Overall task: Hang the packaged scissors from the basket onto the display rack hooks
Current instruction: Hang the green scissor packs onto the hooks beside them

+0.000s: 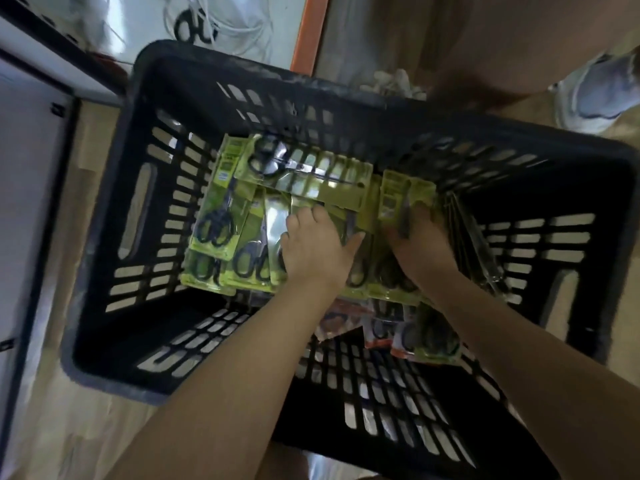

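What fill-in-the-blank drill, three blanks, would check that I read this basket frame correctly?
1. Both hands, the left hand and the right hand, reach into a slotted basket whose colour is ____.
2. The scissor packages lying in it have backing cards coloured ____.
3. The scissors sealed in those packages have handles coloured ____.

Missing words: black; yellow-green; black.

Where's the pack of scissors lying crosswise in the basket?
In the head view it lies at the far end of the black basket, the crosswise pack resting on top of the other yellow-green packs, beyond the left hand.
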